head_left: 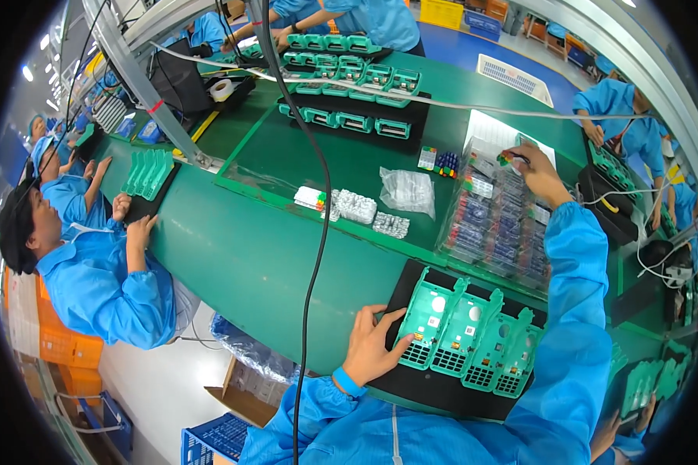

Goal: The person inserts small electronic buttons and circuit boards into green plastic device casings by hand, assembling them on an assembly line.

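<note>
My left hand [368,349] lies with fingers apart at the left edge of a black pad [402,304]. Its fingertips reach the leftmost of several green plastic housings [426,316], which stand side by side on the pad with grilles toward me. Farther off, my right hand [541,172] is closed in a pinch on a small red and green part [509,159]; its exact kind is too small to make out. Below that hand lies a clear plastic tray [456,225] filled with rows of small blue and white parts [502,208].
Beyond the green bench [240,256] edge lie white part stacks [357,207] and a clear plastic bag [408,191]. More green housings [353,74] stand at the back. A black cable [318,170] hangs across the view. A co-worker [105,271] sits at the left.
</note>
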`<state>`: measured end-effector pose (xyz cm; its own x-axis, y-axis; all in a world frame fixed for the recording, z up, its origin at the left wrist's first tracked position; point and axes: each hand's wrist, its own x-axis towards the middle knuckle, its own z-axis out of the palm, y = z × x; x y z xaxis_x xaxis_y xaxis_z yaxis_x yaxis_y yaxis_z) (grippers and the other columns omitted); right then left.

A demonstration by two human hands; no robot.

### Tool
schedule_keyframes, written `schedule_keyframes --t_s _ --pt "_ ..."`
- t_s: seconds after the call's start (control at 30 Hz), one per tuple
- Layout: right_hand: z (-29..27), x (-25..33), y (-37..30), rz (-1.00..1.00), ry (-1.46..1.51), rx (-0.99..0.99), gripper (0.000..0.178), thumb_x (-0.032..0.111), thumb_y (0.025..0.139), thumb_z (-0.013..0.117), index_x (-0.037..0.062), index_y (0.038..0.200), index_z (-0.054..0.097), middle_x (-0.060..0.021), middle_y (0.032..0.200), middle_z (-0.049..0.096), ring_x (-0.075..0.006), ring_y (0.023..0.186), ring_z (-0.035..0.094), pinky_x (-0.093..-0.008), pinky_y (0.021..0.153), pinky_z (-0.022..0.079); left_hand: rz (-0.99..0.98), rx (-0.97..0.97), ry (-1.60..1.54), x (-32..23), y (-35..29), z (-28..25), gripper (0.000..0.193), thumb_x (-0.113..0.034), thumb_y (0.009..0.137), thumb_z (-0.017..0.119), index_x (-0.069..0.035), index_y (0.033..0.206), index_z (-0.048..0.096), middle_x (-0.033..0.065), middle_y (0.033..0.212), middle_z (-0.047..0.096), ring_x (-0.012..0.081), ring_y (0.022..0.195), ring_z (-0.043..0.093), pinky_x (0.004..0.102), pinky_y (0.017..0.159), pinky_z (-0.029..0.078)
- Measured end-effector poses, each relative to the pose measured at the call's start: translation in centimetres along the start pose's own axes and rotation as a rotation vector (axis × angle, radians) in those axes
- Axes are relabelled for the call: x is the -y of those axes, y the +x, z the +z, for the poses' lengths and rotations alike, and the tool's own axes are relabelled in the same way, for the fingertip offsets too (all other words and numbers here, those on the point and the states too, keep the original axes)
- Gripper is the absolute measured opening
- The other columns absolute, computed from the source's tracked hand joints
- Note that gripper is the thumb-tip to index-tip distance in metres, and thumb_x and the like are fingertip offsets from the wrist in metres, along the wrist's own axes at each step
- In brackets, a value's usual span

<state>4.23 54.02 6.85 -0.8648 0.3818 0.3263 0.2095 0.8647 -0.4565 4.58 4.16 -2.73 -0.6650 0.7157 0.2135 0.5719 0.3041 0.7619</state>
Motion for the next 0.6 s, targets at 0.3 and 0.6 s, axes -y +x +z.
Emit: schedule_keyframes --t_s 0.3,0.6 --pt "5.9 4.7 5.5 0.298 -0.450 0.414 0.031 0.021 0.102 0.056 0.0034 0.127 0.063 -0.0275 0.120 0.070 -0.0463 0.116 0.065 -0.0524 0.106 0.039 -0.046 0.004 -0.022 -0.2 0.1 -0.1 0.047 -0.031 0.092 0.080 -0.010 0.133 0.069 0.0227 0.126 0.055 0.0395 0.114 0.057 0.0464 0.095 0.051" --pt "6.9 2.1 4.1 0.188 -0.395 0.244 0.025 0.011 0.102 0.056 0.0068 0.125 0.062 -0.0207 0.110 0.071 -0.0392 0.106 0.066 -0.0540 0.091 0.030 -0.016 -0.019 -0.046 0.0 -0.2 -0.1 0.044 -0.029 0.093 0.078 -0.009 0.131 0.069 0.0233 0.125 0.055 0.0410 0.116 0.057 0.0476 0.097 0.051"
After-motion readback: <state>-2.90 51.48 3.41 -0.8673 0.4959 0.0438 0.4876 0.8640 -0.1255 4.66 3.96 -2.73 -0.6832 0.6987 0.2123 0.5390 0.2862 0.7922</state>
